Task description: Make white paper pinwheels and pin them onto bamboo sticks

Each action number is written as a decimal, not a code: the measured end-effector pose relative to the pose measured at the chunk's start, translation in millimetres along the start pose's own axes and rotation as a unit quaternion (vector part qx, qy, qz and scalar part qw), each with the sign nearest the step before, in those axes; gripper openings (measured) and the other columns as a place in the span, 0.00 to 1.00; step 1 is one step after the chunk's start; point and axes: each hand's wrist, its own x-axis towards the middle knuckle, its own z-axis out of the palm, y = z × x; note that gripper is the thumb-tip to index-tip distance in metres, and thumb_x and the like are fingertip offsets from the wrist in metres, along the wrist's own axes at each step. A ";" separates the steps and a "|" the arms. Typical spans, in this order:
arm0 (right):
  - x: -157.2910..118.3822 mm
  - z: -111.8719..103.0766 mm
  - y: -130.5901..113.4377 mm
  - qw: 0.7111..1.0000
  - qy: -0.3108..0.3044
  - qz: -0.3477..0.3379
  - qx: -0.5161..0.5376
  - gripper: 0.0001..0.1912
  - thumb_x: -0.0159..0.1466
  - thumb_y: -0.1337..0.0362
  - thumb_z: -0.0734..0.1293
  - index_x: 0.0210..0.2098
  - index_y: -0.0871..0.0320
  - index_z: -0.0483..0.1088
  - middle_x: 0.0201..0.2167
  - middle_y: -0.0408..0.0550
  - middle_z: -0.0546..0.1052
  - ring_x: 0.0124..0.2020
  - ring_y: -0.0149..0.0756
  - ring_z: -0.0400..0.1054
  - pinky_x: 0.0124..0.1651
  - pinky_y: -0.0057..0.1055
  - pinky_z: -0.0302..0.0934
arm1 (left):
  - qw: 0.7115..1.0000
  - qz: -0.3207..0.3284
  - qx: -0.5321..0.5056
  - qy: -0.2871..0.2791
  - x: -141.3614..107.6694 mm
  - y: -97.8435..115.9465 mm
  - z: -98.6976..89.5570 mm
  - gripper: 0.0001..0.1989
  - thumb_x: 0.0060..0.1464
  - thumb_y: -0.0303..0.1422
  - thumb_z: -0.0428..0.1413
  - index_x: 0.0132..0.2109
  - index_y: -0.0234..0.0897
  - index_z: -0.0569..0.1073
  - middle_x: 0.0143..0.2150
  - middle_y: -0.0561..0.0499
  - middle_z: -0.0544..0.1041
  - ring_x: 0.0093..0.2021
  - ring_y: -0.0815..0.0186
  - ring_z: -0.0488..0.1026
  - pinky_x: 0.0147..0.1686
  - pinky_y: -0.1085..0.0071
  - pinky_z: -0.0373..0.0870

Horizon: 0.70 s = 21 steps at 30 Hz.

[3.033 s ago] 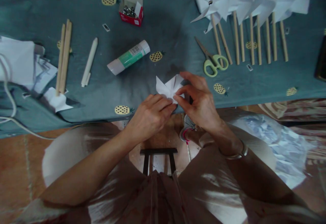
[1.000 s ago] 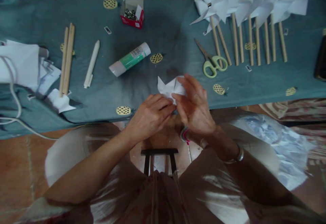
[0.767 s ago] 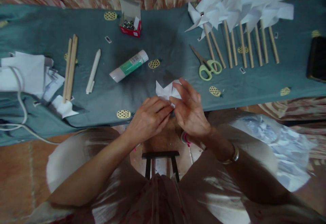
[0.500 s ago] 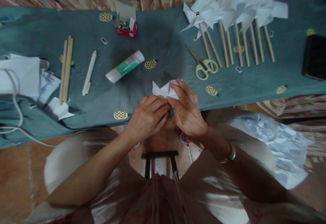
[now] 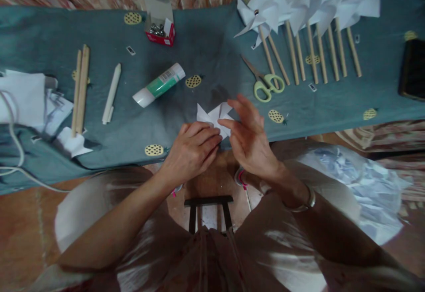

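A folded white paper pinwheel is at the near edge of the cloth-covered table. My left hand grips its near left side, fingers closed over the paper and hiding part of it. My right hand is at the pinwheel's right side with fingers spread. Its index fingertip is at the paper's middle; whether it touches I cannot tell. Beyond the hands, green-handled scissors lie to the right, blades slightly apart. A glue stick with a green label lies to the left.
Finished pinwheels on wooden sticks lie at the back right. A red box of metal pins stands open at the back. Leftward are a white pen, wooden sticks, paper sheets and a white cable. A phone lies far right.
My right hand has drawn back to the right, its fingers opening from the paper, so more of the pinwheel shows. My left hand has kept its hold. The view has shifted slightly.
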 end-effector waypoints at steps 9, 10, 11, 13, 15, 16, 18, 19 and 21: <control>-1.9 8.1 -3.3 0.997 -0.026 -0.024 -0.071 0.17 0.68 0.71 0.57 0.51 0.56 0.72 0.67 0.56 0.64 0.73 0.50 0.48 0.66 0.54 0.54 | 1.000 0.015 0.000 0.015 0.3 0.7 -0.8 0.11 0.65 0.29 0.53 0.48 0.33 0.78 0.46 0.43 0.82 0.51 0.56 0.73 0.46 0.59 0.66; -1.9 8.5 -3.4 0.996 -0.029 -0.029 -0.077 0.17 0.68 0.71 0.57 0.51 0.56 0.72 0.67 0.56 0.64 0.74 0.49 0.48 0.66 0.53 0.54 | 1.000 0.013 -0.002 0.020 0.0 0.7 -1.0 0.11 0.65 0.30 0.53 0.48 0.33 0.78 0.46 0.43 0.82 0.50 0.56 0.73 0.46 0.60 0.66; -1.8 8.8 -3.4 0.996 -0.031 -0.033 -0.079 0.17 0.68 0.71 0.57 0.51 0.56 0.72 0.67 0.56 0.64 0.74 0.49 0.47 0.66 0.53 0.54 | 1.000 0.010 -0.005 0.026 -0.4 0.3 -1.4 0.11 0.65 0.31 0.53 0.48 0.33 0.78 0.46 0.43 0.82 0.50 0.56 0.73 0.45 0.60 0.66; -1.4 8.9 -3.6 0.996 -0.034 -0.045 -0.074 0.18 0.67 0.71 0.58 0.53 0.56 0.71 0.68 0.56 0.63 0.75 0.48 0.45 0.67 0.53 0.53 | 0.999 -0.004 -0.017 0.037 -1.4 -1.9 -3.4 0.11 0.64 0.34 0.54 0.48 0.34 0.78 0.46 0.43 0.82 0.50 0.56 0.74 0.45 0.59 0.66; -0.8 8.6 -4.3 0.995 -0.040 -0.056 -0.068 0.20 0.65 0.71 0.59 0.55 0.55 0.69 0.69 0.54 0.62 0.75 0.48 0.43 0.68 0.56 0.52 | 0.998 -0.031 -0.034 0.047 -2.2 -5.8 -7.3 0.13 0.64 0.37 0.55 0.48 0.36 0.79 0.47 0.44 0.82 0.49 0.56 0.74 0.46 0.59 0.67; -0.4 8.5 -4.9 0.995 -0.044 -0.060 -0.068 0.21 0.64 0.71 0.59 0.56 0.54 0.68 0.69 0.54 0.62 0.75 0.49 0.42 0.68 0.57 0.51 | 0.996 -0.050 -0.046 0.052 -2.4 -8.2 -9.9 0.13 0.64 0.38 0.55 0.48 0.37 0.79 0.47 0.44 0.82 0.49 0.56 0.74 0.47 0.58 0.68; 0.5 8.5 -6.3 0.994 -0.052 -0.064 -0.070 0.23 0.63 0.71 0.59 0.57 0.56 0.67 0.69 0.55 0.62 0.76 0.49 0.41 0.68 0.58 0.50 | 0.990 -0.098 -0.077 0.061 -2.4 -13.4 -15.5 0.13 0.64 0.39 0.55 0.47 0.38 0.80 0.47 0.45 0.83 0.49 0.56 0.75 0.49 0.58 0.69; 1.0 8.6 -7.1 0.994 -0.053 -0.067 -0.070 0.23 0.62 0.70 0.60 0.57 0.57 0.67 0.69 0.57 0.62 0.76 0.50 0.40 0.68 0.58 0.49 | 0.986 -0.123 -0.095 0.067 -2.2 -15.9 -18.3 0.12 0.64 0.38 0.55 0.46 0.39 0.80 0.46 0.46 0.83 0.48 0.57 0.75 0.49 0.58 0.70; 2.1 9.4 -8.3 0.993 -0.052 -0.078 -0.069 0.23 0.62 0.70 0.59 0.56 0.59 0.67 0.69 0.60 0.62 0.76 0.51 0.40 0.68 0.58 0.49 | 0.973 -0.173 -0.130 0.081 -1.6 -20.8 -22.5 0.12 0.64 0.38 0.54 0.44 0.40 0.81 0.45 0.47 0.83 0.47 0.58 0.76 0.51 0.58 0.70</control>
